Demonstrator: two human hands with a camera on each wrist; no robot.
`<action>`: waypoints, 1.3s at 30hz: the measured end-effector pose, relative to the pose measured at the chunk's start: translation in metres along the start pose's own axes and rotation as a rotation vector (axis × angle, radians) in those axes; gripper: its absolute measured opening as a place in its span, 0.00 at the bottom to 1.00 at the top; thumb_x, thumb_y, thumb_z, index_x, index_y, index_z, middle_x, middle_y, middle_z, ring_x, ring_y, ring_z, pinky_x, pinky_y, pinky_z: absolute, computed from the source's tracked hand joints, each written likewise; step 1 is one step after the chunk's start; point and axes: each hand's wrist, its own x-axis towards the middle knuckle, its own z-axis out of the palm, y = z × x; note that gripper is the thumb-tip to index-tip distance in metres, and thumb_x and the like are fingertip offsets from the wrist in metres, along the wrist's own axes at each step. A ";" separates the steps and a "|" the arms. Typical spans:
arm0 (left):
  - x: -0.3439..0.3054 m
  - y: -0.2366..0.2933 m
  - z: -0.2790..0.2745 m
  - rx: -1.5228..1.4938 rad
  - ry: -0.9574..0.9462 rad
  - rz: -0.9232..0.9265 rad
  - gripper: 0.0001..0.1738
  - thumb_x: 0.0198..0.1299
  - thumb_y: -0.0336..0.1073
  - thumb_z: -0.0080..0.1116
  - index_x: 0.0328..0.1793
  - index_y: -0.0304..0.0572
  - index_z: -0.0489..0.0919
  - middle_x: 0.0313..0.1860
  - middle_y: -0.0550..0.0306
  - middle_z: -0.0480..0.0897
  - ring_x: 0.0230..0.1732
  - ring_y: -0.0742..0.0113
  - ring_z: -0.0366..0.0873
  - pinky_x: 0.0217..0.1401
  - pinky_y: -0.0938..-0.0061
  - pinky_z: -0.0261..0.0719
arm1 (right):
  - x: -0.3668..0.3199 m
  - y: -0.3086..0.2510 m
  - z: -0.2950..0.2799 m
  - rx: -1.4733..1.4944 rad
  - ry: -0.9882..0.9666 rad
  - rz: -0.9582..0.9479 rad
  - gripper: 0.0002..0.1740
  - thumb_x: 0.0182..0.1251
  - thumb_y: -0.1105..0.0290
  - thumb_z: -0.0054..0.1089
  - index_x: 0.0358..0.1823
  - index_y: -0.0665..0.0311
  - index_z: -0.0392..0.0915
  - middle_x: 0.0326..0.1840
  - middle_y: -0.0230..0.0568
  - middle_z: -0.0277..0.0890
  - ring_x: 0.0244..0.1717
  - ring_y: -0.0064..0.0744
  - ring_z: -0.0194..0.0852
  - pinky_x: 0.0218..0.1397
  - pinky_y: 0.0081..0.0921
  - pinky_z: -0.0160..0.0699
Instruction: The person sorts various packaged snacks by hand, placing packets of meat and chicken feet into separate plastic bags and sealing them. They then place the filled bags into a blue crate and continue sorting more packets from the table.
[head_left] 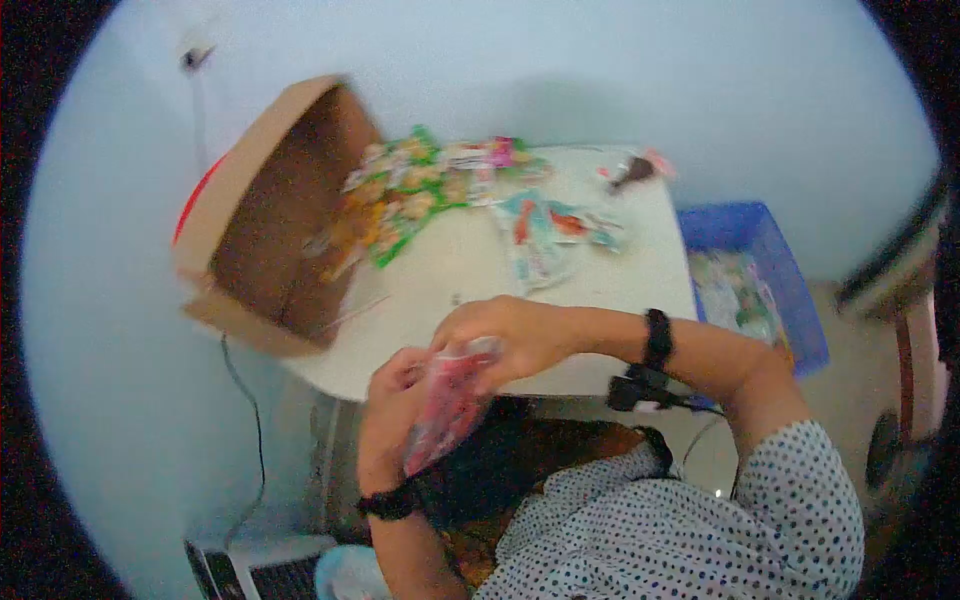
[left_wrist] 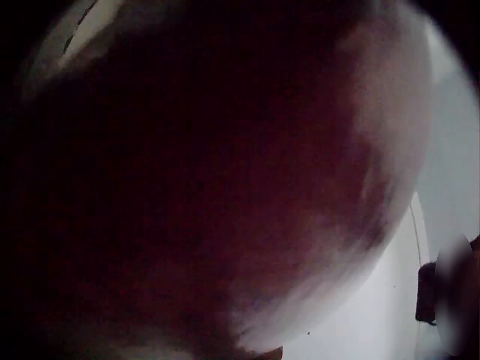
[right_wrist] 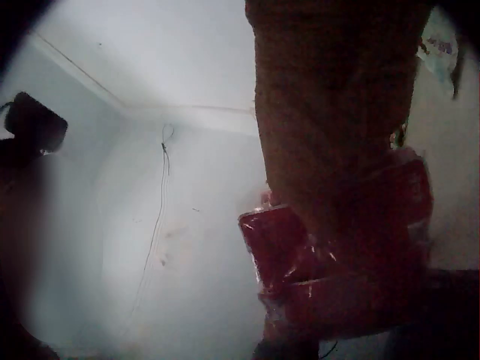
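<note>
Closest in, the polka-dot sleeve (head_left: 700,520) is filling the bottom of the head view. At the end of that arm the right hand (head_left: 510,335) is curling its fingers over the top of a red plastic packet (head_left: 447,405). The left hand (head_left: 392,400) is gripping the same packet from the side, lower down. So both hands are clamped on it, holding it in the air just off the near edge of the worktop (head_left: 470,270).

The right wrist view is showing the packet close up: clear, crinkly film round red contents, creasing where the fingers are pressing. The left wrist view is giving only a dark blur.

The packet is looking light and soft, and the film is probably slick. A pinch on the sealed edges or a full wrap round the middle should be holding better than fingertips on the flat face. A hard squeeze could be crushing what is inside.

Now the containers. Beyond the hands and off to the left, a cardboard box (head_left: 265,230) is lying tipped on its side, with its mouth opening onto the worktop. A heap of green and yellow sachets (head_left: 400,195) is spilling out of it. Straight beyond the right hand, a few teal packets (head_left: 545,230) are lying loose. Out past the right wrist, off the end of the worktop, a blue crate (head_left: 725,228) is sitting lower down with pale packets (head_left: 728,290) in it.
</note>
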 end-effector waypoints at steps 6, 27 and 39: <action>-0.023 0.033 0.032 0.059 0.110 0.013 0.10 0.66 0.33 0.58 0.49 0.35 0.80 0.43 0.54 0.85 0.42 0.68 0.84 0.45 0.76 0.84 | -0.019 -0.019 -0.001 0.194 0.182 0.247 0.18 0.52 0.64 0.72 0.34 0.67 0.73 0.23 0.43 0.73 0.26 0.32 0.74 0.31 0.33 0.71; 0.020 -0.040 0.082 0.371 0.342 0.345 0.17 0.72 0.36 0.51 0.31 0.34 0.79 0.25 0.63 0.78 0.26 0.77 0.69 0.30 0.79 0.67 | -0.501 -0.097 -0.173 0.332 1.101 1.374 0.21 0.66 0.66 0.65 0.56 0.70 0.75 0.52 0.41 0.82 0.47 0.30 0.83 0.54 0.32 0.85; 0.043 -0.062 0.088 0.742 0.564 0.710 0.16 0.69 0.31 0.54 0.27 0.31 0.74 0.21 0.55 0.72 0.24 0.67 0.66 0.29 0.71 0.67 | -0.569 -0.117 -0.093 0.951 1.114 1.383 0.23 0.67 0.65 0.65 0.58 0.71 0.74 0.49 0.44 0.83 0.47 0.35 0.85 0.52 0.35 0.87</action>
